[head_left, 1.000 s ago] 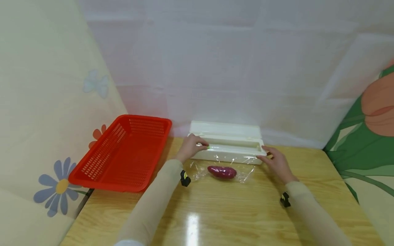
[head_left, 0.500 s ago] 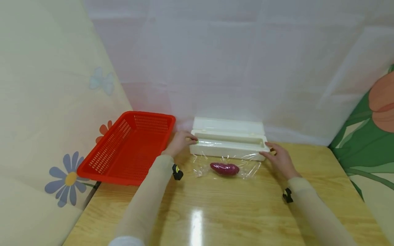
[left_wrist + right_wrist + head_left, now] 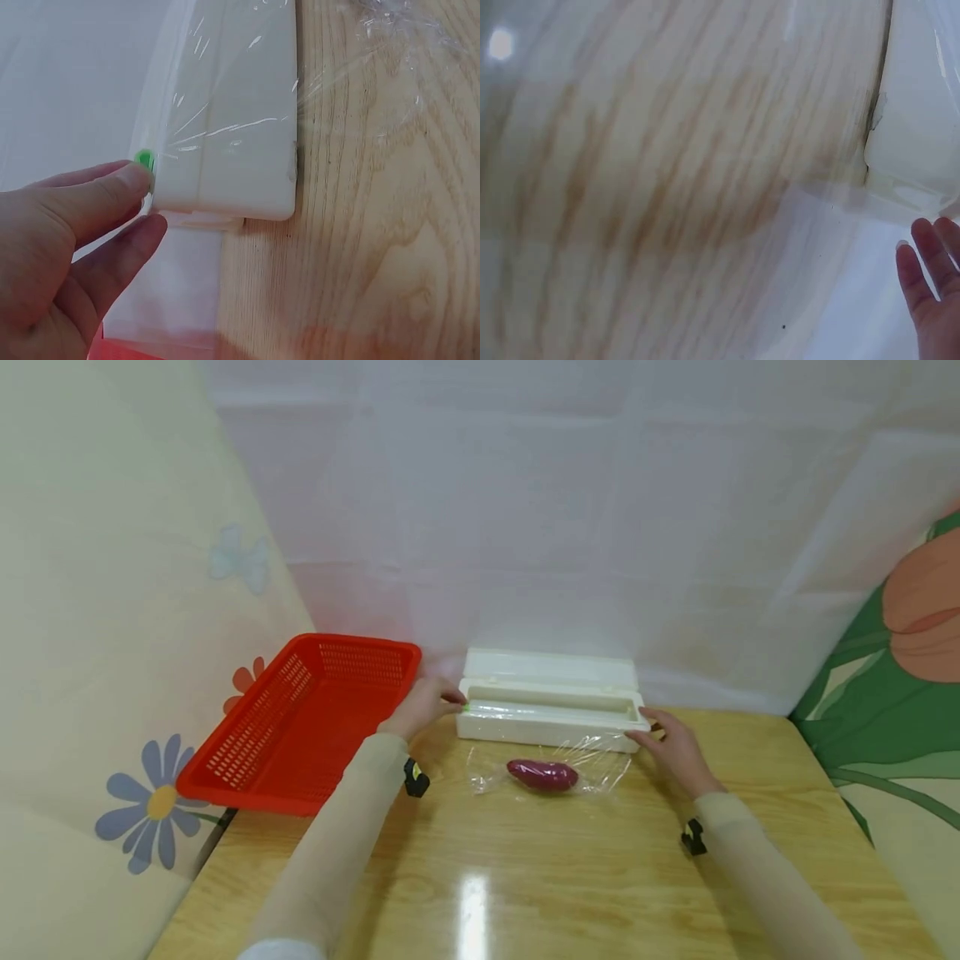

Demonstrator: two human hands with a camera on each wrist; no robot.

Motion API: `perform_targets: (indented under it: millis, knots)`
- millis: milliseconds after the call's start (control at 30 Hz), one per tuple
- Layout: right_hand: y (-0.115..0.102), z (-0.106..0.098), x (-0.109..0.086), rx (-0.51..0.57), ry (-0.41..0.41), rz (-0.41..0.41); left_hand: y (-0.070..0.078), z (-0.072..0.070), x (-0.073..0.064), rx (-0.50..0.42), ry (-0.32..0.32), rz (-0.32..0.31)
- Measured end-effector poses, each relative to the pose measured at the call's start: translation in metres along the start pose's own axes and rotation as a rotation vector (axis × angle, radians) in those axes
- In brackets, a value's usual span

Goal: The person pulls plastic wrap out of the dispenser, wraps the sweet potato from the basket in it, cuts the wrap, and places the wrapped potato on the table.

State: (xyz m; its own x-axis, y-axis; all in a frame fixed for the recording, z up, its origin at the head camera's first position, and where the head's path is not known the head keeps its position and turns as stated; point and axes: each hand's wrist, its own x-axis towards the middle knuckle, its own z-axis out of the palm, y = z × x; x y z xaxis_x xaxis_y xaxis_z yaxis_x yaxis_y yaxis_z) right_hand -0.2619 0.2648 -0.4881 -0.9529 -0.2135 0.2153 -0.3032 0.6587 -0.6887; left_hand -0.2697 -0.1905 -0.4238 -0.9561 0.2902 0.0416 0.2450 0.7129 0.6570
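A long white cling film dispenser (image 3: 547, 731) lies along the back of the table, its lid (image 3: 551, 668) raised. At its left end my left hand (image 3: 422, 706) pinches a small green slide cutter (image 3: 145, 159) between thumb and fingers. My right hand (image 3: 673, 752) holds the dispenser's right end, thumb at the front corner and fingers at the end wall. In the right wrist view, only some fingers (image 3: 915, 281) show. Clear cling film (image 3: 600, 768) runs from the dispenser's front onto the table. A purple sweet potato (image 3: 542, 775) lies on the table, with film over and around it.
To the left, a red plastic basket (image 3: 405, 693) with slotted walls stands tilted in view. White cloth (image 3: 525, 527) hangs behind the wooden table (image 3: 585, 877), and flower-printed cloths border both sides.
My left hand has slid left along the dispenser's front edge with the slide cutter, from partway along to the left end. My right hand stays at the right end.
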Motion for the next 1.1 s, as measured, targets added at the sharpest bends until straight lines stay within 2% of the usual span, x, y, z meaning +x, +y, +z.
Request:
perform_targets:
  millis: [200,400,567,700,833,933,1000,1100]
  knots:
    - [-0.003,0.000,0.001,0.037,-0.023,0.056,0.000,0.000,-0.002,0.052,0.024,0.031]
    - [-0.004,-0.005,0.000,0.044,-0.066,0.058,0.002,0.004,-0.002,0.133,0.049,0.048]
    - [-0.005,-0.007,-0.006,0.038,-0.037,0.021,0.009,0.010,-0.005,0.192,0.095,0.067]
    - [-0.009,-0.006,-0.014,-0.025,0.022,-0.022,0.013,0.019,-0.013,0.242,0.160,0.062]
    - [-0.018,-0.003,-0.024,-0.103,0.134,-0.090,0.018,0.030,-0.024,0.216,0.281,0.077]
    - [-0.027,-0.001,-0.029,-0.142,0.203,-0.160,0.023,0.041,-0.033,0.154,0.347,0.133]
    - [-0.034,0.002,-0.030,-0.162,0.206,-0.207,0.026,0.050,-0.038,0.118,0.343,0.177]
    - [-0.044,0.010,-0.032,-0.161,0.144,-0.286,0.033,0.065,-0.045,0.072,0.260,0.200]
